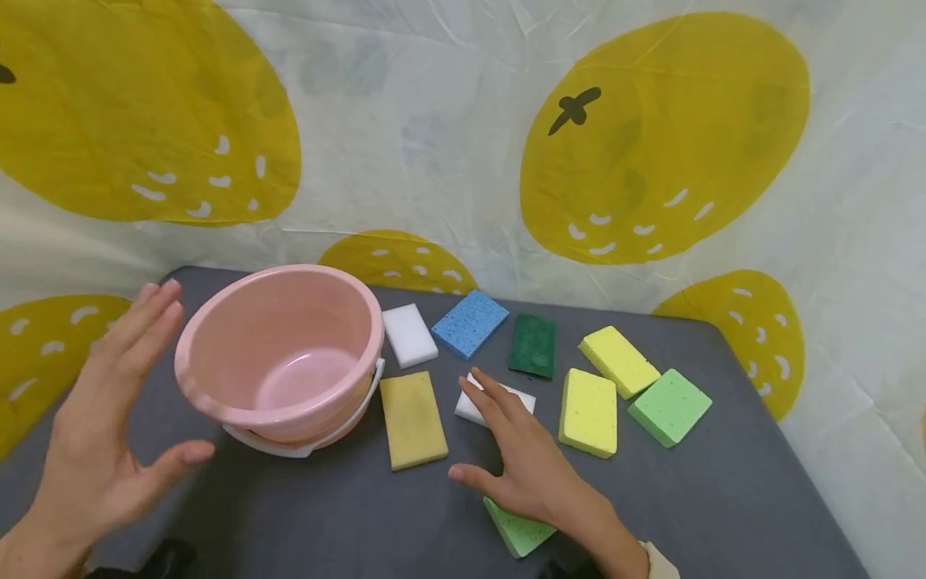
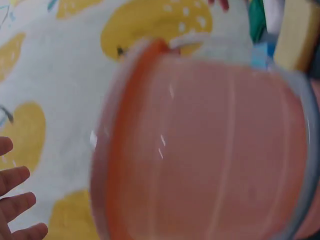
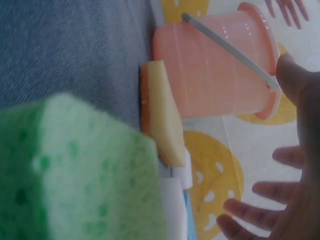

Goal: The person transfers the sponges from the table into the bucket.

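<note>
A pink bucket [image 1: 289, 346] with a white handle [image 1: 347, 422] stands at the left of the grey table, its inside bare. Just left of its rim my left hand [image 1: 108, 426] hovers, fingers extended and thumb apart, holding nothing. My right hand [image 1: 528, 458] hangs over the middle of the table with spread fingers, also holding nothing. Beneath it a white sponge [image 1: 517, 398] and a green sponge [image 1: 517, 527] are partly covered. A tan sponge [image 1: 414, 420] lies between the bucket and my right hand. The green sponge [image 3: 100, 175] looms close in the right wrist view.
Behind lie a white sponge [image 1: 410, 335], a blue sponge [image 1: 470, 323] and a dark green scouring pad [image 1: 532, 346]. To the right are two yellow sponges [image 1: 588, 412] and another green sponge [image 1: 670, 408]. A fruit-patterned cloth [image 1: 405, 121] hangs behind the table.
</note>
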Available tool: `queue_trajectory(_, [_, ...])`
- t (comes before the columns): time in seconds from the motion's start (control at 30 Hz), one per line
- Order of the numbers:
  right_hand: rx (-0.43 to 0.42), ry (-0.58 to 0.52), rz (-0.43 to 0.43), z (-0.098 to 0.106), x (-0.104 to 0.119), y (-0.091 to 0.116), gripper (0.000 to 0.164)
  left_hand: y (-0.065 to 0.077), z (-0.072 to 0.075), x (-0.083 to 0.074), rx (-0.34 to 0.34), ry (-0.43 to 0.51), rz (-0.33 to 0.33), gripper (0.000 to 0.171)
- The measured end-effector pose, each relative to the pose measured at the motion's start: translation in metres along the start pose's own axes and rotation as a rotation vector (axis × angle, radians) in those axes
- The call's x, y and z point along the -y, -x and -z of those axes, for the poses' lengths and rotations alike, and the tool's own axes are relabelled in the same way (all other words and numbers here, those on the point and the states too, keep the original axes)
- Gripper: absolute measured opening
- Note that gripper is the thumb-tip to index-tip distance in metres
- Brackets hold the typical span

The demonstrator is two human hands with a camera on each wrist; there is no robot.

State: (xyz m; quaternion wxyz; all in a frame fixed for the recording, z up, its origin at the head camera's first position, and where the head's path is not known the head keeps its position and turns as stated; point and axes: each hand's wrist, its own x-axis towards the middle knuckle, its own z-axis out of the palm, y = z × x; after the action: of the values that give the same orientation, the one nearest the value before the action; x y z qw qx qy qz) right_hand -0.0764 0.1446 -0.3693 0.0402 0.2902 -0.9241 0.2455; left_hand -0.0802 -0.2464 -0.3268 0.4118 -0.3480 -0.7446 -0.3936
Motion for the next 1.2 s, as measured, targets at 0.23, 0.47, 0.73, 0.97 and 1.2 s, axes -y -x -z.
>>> queue_trajectory(0.23, [0.061, -0.026, 0.045, -0.001, -0.010, 0.006, 0.085, -0.026, 0.009, -0.023, 0.061, -0.044, 0.278, 0.072])
queue_trajectory(0.47, [0.063, -0.016, 0.063, 0.005, -0.028, 0.026, 0.085, 0.003, 0.012, 0.008, 0.139, 0.057, 0.473, 0.061])
queue_trajectory(0.73, [-0.003, 0.013, 0.099, 0.012, -0.047, 0.046, 0.085, 0.013, 0.004, 0.017, 0.174, 0.248, 0.516, 0.058])
queue_trajectory(0.97, [-0.038, 0.017, 0.111, 0.016, -0.061, 0.063, 0.086, 0.018, -0.004, 0.027, 0.095, 0.519, 0.526, 0.055])
queue_trajectory(1.2, [-0.015, -0.005, 0.062, 0.017, -0.068, 0.074, 0.090, 0.016, -0.010, 0.034, 0.058, 0.586, 0.525, 0.054])
